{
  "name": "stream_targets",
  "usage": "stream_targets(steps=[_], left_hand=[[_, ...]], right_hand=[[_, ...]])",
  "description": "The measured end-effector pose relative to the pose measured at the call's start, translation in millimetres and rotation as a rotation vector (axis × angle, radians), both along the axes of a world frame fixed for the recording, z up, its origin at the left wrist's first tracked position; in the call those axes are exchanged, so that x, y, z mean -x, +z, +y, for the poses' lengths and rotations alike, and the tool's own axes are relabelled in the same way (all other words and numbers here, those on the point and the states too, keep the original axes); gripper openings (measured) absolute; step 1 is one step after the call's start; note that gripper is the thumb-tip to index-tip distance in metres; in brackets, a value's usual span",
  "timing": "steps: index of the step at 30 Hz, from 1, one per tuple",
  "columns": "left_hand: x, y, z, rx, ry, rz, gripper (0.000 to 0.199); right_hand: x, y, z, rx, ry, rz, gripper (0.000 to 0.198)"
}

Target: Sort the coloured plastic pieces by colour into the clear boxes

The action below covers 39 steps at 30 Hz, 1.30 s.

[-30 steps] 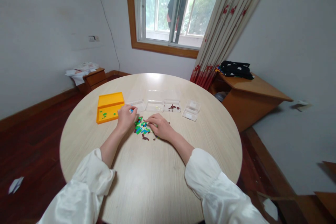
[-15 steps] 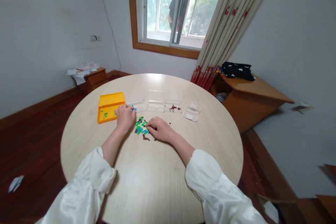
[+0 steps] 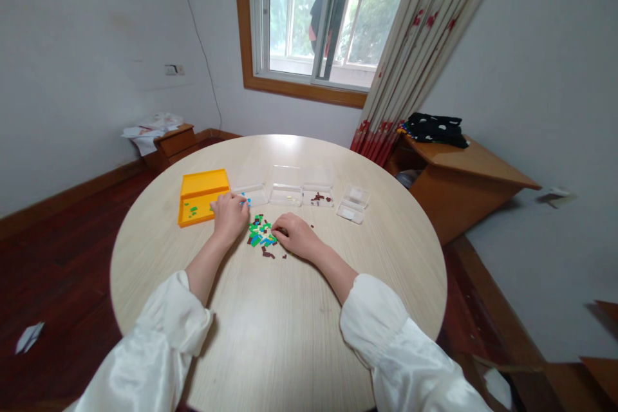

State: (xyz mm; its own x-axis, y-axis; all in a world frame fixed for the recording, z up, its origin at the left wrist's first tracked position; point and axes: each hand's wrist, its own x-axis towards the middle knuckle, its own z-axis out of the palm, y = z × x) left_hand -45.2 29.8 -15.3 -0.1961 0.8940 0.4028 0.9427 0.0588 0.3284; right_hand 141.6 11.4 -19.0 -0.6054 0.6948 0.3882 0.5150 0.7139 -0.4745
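Note:
A pile of small building bricks [image 3: 261,232] in green, blue, brown and pale yellow lies on the table before me. My right hand [image 3: 297,234] is at the pile's right edge, thumb and fingertips pinched together; anything between them is too small to make out. My left hand [image 3: 230,214] rests with fingers apart, over the right edge of the yellow box [image 3: 200,181] and beside a clear box [image 3: 258,194] with a few blue bricks. Some green bricks [image 3: 194,210] lie in the yellow box.
Another clear box [image 3: 284,196] holds a pale brick, and the clear box [image 3: 311,201] beside it holds brown ones. A small open clear case [image 3: 350,213] stands farther right. Stray brown bricks [image 3: 268,254] lie in front of the pile on the round table [image 3: 284,322].
My right hand has drawn slightly right, away from the pile, its fingertips closer together. My left hand stays in place.

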Motion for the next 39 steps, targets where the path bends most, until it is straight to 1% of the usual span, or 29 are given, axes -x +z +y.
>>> stream_targets(steps=[6, 9, 11, 13, 17, 20, 23, 32, 34, 36, 39], left_hand=[[-3, -2.4, -2, -0.066, -0.026, -0.035, 0.027], [-7, -1.4, -4, -0.114, -0.069, -0.082, 0.025], [-10, 0.5, -6, -0.124, -0.142, -0.116, 0.023], [-14, 2.9, -8, -0.11, -0.252, -0.137, 0.02], [-23, 7.5, -15, -0.041, -0.462, -0.132, 0.019], [-28, 10.6, -19, 0.034, -0.546, -0.114, 0.02], [-30, 12.9, -21, 0.073, -0.588, -0.103, 0.021], [-28, 8.8, -17, 0.061, -0.598, -0.095, 0.016], [-27, 8.0, -16, 0.051, -0.583, -0.106, 0.016], [-25, 8.3, -16, 0.029, -0.522, -0.096, 0.015], [-20, 9.4, -15, -0.036, -0.342, -0.05, 0.015]], right_hand=[[-1, 0, 1, 0.015, -0.014, 0.006, 0.012], [-1, -1, 1, 0.034, -0.043, 0.033, 0.013], [-2, -1, 1, 0.051, -0.074, 0.076, 0.013], [-2, -2, 2, 0.061, -0.099, 0.126, 0.014], [-2, -4, 4, 0.065, -0.121, 0.19, 0.015], [-2, -6, 6, 0.059, -0.138, 0.218, 0.015], [-2, -6, 7, 0.038, -0.154, 0.247, 0.016], [-1, -7, 6, 0.035, -0.171, 0.288, 0.015], [-1, -9, 7, 0.041, -0.172, 0.308, 0.015], [-1, -10, 7, 0.054, -0.178, 0.312, 0.017], [-1, -11, 7, 0.068, -0.179, 0.246, 0.017]])
